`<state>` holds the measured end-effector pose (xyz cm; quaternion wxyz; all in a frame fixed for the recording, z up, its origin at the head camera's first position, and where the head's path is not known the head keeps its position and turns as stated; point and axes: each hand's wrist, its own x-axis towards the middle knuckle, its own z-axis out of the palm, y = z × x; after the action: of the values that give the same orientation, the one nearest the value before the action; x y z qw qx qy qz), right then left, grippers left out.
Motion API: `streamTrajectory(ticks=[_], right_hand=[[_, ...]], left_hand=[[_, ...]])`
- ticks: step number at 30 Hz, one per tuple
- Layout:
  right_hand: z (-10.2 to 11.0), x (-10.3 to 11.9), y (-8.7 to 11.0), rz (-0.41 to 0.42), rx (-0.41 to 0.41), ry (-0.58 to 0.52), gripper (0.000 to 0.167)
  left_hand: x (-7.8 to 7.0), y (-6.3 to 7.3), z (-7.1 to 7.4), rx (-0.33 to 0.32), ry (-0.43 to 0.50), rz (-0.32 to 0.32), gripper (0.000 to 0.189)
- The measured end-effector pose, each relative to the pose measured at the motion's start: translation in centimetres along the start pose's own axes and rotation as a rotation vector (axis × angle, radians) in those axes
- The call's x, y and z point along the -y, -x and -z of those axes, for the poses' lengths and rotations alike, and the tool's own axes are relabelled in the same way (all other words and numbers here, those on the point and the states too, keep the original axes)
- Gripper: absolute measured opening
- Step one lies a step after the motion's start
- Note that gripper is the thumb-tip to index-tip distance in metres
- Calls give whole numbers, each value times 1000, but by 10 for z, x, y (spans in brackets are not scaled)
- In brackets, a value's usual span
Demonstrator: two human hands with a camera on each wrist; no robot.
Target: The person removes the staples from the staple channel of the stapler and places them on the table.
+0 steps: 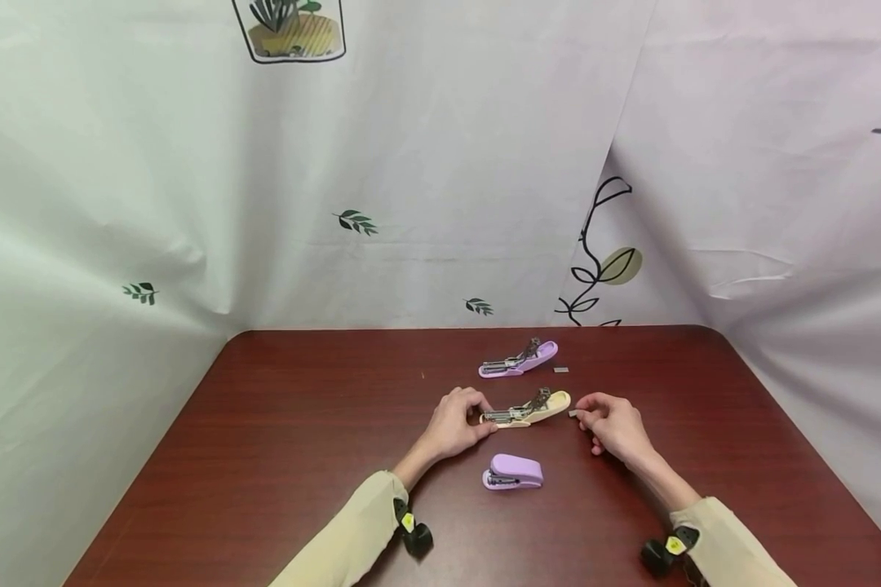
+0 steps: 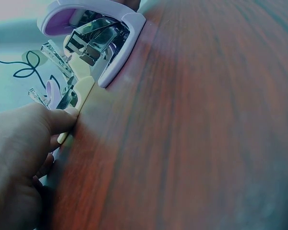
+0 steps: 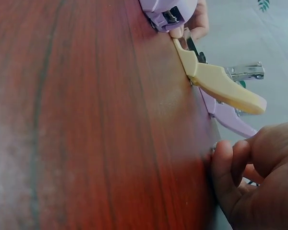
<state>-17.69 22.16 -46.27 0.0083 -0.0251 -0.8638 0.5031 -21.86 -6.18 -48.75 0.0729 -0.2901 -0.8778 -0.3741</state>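
A cream-yellow stapler (image 1: 524, 412) lies opened up on the table, its metal magazine exposed and its top folded back to the right. My left hand (image 1: 455, 424) holds its left end between thumb and fingers; the thumb (image 2: 62, 120) shows against the base in the left wrist view. Just off the stapler's right end, my right hand (image 1: 617, 426) pinches a small grey staple strip (image 1: 573, 413). In the right wrist view, the fingertips (image 3: 223, 151) mostly hide that strip.
Behind the yellow stapler lies an opened purple stapler (image 1: 517, 361), with another staple strip (image 1: 561, 370) to its right. A closed purple stapler (image 1: 512, 472) sits nearer me on the dark red table (image 1: 301, 456). A pale patterned curtain (image 1: 440, 163) hangs behind.
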Motion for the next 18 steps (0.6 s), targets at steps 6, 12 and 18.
streamTrajectory(ticks=[6, 12, 18], right_hand=[[-1, 2, 0, -3, 7, 39, 9], [-1, 4, -1, -9, 9, 68, 8], [-1, 5, -1, -9, 11, 89, 9]], left_hand=[[0, 0, -1, -3, 4, 1, 16], [-1, 1, 0, 3, 2, 9, 16], [0, 0, 0, 1, 1, 6, 16]])
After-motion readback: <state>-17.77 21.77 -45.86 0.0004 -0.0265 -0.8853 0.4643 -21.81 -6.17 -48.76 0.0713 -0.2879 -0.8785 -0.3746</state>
